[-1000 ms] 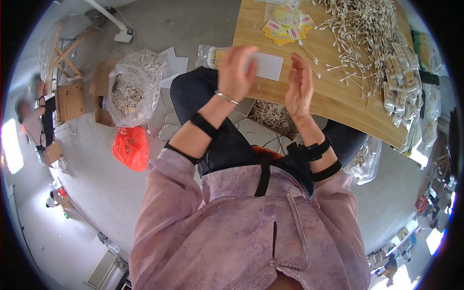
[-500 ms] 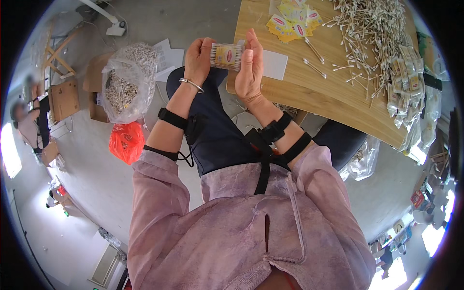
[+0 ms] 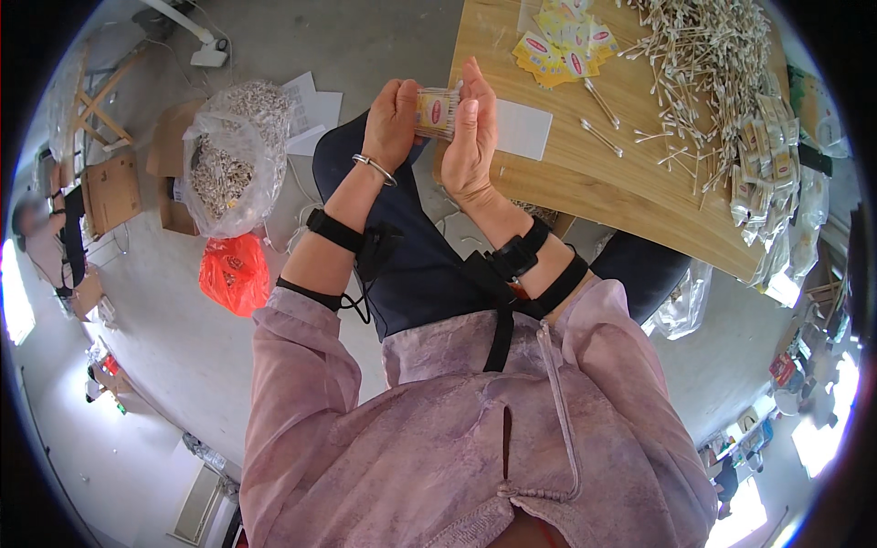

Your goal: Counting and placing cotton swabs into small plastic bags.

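A clear pack of cotton swabs [image 3: 437,113] with a yellow label is between my two hands, above my knee and beside the table's corner. My left hand [image 3: 393,123] grips its left end, the thumb on top and the other fingers mostly hidden underneath. Against the right end rests my right hand [image 3: 470,132], its fingers stretched upward along the pack and its thumb raised. Farther right, a few loose cotton swabs [image 3: 601,137] lie on the wooden table [image 3: 548,173] near a white card [image 3: 524,130].
Yellow printed cards [image 3: 565,46] are spread at the table's far side. A large heap of loose swabs [image 3: 708,55] and filled packs [image 3: 766,169] occupy its right. On the floor at left are a clear bag of swabs [image 3: 228,173], a cardboard box [image 3: 174,146] and a red bag [image 3: 235,274].
My left hand has turned and moved slightly right, closing farther over the pack's left end. The pack has shifted a little right between my hands. The whole view has shifted slightly.
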Tool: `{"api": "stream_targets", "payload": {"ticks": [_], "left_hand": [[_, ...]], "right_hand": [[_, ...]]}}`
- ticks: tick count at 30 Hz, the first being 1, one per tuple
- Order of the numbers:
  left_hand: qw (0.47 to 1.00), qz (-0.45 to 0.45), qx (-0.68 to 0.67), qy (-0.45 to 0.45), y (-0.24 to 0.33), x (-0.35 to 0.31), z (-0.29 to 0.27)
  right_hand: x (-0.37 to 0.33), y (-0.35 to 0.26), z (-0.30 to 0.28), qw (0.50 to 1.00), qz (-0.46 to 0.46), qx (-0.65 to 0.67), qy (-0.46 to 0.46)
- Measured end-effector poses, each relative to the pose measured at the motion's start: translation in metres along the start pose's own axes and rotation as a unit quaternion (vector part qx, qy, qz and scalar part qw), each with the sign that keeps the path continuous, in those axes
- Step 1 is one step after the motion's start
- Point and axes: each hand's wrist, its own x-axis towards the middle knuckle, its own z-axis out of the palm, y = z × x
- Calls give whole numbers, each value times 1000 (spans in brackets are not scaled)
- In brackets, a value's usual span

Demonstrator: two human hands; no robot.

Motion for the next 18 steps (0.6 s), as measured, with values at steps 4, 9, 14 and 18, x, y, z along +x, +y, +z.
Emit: {"api": "stream_targets", "payload": {"ticks": [4,9,14,18], "left_hand": [[1000,-1,8,19,1,1,-5],[999,26,34,25,0,3,-7],[1000,10,12,8,2,4,-12],[1000,6,-9,-2,-4,10,-20]], "right_hand": [[1,2,7,1000,0,13,5],[1,-3,1,999,-4,32,11],[-1,1,14,999,-1,44,22],[-1,0,18,998,-5,50,31]]}}
